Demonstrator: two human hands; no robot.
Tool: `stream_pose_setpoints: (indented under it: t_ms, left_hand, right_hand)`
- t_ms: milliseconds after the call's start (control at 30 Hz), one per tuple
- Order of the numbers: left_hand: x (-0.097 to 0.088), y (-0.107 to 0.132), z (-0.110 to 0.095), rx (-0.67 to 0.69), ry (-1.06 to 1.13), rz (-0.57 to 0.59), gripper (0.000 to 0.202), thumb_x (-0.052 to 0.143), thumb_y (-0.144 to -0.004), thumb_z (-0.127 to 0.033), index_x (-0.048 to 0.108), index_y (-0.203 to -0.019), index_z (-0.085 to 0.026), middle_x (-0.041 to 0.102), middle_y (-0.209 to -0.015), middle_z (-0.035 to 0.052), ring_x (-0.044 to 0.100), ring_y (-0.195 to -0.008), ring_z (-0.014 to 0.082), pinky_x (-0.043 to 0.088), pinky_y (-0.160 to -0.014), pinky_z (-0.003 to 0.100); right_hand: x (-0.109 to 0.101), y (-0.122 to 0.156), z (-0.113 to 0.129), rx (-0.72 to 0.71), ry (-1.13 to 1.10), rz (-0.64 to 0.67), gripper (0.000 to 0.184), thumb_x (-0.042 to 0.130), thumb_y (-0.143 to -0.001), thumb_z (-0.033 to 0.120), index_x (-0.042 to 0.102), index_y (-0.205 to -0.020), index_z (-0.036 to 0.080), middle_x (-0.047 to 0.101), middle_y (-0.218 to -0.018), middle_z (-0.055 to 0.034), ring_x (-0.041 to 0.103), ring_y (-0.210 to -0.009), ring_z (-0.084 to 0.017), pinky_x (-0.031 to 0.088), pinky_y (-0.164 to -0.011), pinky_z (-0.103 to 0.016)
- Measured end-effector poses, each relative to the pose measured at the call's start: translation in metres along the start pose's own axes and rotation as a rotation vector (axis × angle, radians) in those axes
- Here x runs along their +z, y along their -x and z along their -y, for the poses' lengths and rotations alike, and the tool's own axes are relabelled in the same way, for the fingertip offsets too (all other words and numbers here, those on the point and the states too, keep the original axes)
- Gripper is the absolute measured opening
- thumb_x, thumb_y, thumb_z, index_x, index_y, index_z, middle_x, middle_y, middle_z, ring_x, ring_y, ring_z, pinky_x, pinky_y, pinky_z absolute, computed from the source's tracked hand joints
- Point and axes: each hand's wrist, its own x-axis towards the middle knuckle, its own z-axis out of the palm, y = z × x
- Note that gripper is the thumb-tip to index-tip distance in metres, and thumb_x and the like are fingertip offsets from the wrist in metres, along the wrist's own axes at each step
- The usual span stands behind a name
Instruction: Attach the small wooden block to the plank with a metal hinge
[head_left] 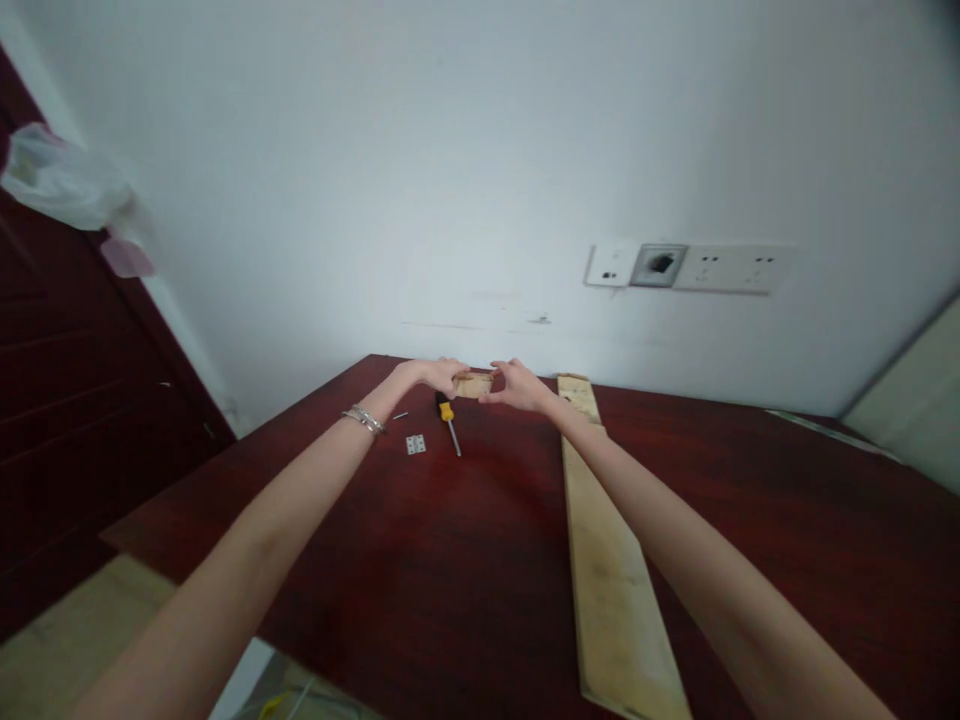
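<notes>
While a plastic bag (64,178) hangs well left of the screwdriver (448,411), contents unclear, the left hand (438,375) clamps its fingers on a small wooden block (473,387) just right of that landmark, long axis running left-right; whether the right hand (520,386) grips too, I cannot tell.

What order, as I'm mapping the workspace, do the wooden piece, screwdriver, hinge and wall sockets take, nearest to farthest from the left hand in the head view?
1. Wooden piece: held by the left hand.
2. Screwdriver: on the table, just below.
3. Hinge: left of the screwdriver.
4. Wall sockets: up on the right.
</notes>
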Motion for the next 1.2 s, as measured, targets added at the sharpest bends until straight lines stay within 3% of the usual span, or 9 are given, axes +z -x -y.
stream_pose_setpoints:
  t_ms: [167,300,533,733,867,1000,1200]
  left_hand:
    - [0.013,-0.029,-0.049,0.092,-0.001,-0.052,0.08,0.067,-0.062,-0.043,0.041,-0.131,-0.013,0.049,-0.126,0.0123,0.042,-0.114,0.0284,0.036,-0.094,0.033]
    - [0.036,-0.044,-0.07,0.19,0.051,-0.043,0.078,0.066,-0.064,-0.053,0.043,-0.126,-0.013,0.05,-0.124,0.0117,0.042,-0.112,0.0273,0.036,-0.092,0.031]
    - [0.056,-0.056,-0.08,0.325,0.142,-0.033,0.074,0.069,-0.059,-0.063,0.049,-0.112,-0.015,0.05,-0.111,0.0079,0.046,-0.103,0.0239,0.038,-0.086,0.029]
    - [0.066,-0.054,-0.082,0.365,0.242,-0.07,0.072,0.072,-0.058,-0.061,0.051,-0.109,-0.015,0.046,-0.106,0.0069,0.046,-0.099,0.0228,0.038,-0.084,0.029]
    - [0.069,-0.049,-0.087,0.354,0.271,-0.065,0.067,0.073,-0.059,-0.057,0.051,-0.107,-0.016,0.044,-0.103,0.0059,0.045,-0.099,0.0224,0.038,-0.084,0.029]
    - [0.074,-0.042,-0.092,0.371,0.283,-0.035,0.065,0.073,-0.06,-0.057,0.051,-0.105,-0.016,0.044,-0.103,0.0056,0.044,-0.101,0.0227,0.038,-0.086,0.029]
    - [0.083,-0.039,-0.096,0.357,0.295,0.013,0.067,0.071,-0.061,-0.059,0.049,-0.107,-0.016,0.042,-0.107,0.0058,0.045,-0.1,0.0218,0.039,-0.086,0.029]
  right_hand:
    - [-0.026,0.052,-0.026,0.098,-0.018,-0.031,0.076,0.068,-0.071,0.051,0.044,-0.132,0.013,0.062,-0.114,-0.0106,0.048,-0.116,-0.025,0.037,-0.097,-0.033]
    - [-0.029,0.085,-0.038,0.086,-0.054,-0.048,0.082,0.071,-0.067,0.052,0.045,-0.132,0.009,0.062,-0.114,-0.0129,0.048,-0.117,-0.026,0.038,-0.098,-0.035]
    - [-0.015,0.127,-0.047,0.122,-0.137,-0.08,0.081,0.066,-0.069,0.059,0.044,-0.133,0.014,0.062,-0.116,-0.0113,0.045,-0.121,-0.028,0.037,-0.101,-0.041]
    - [-0.002,0.138,-0.055,0.106,-0.214,-0.091,0.084,0.068,-0.065,0.062,0.043,-0.133,0.018,0.062,-0.116,-0.0118,0.047,-0.119,-0.029,0.036,-0.102,-0.047]
    - [-0.005,0.144,-0.066,0.109,-0.266,-0.073,0.092,0.07,-0.06,0.064,0.042,-0.136,0.018,0.057,-0.125,-0.0134,0.045,-0.122,-0.029,0.035,-0.103,-0.048]
    - [-0.022,0.149,-0.075,0.138,-0.237,0.044,0.101,0.07,-0.055,0.067,0.042,-0.137,0.015,0.047,-0.136,-0.0171,0.038,-0.129,-0.034,0.029,-0.108,-0.051]
    - [-0.044,0.157,-0.079,0.251,-0.194,0.346,0.12,0.069,-0.051,0.072,0.025,-0.146,0.015,0.017,-0.153,-0.0162,0.011,-0.141,-0.035,0.012,-0.115,-0.049]
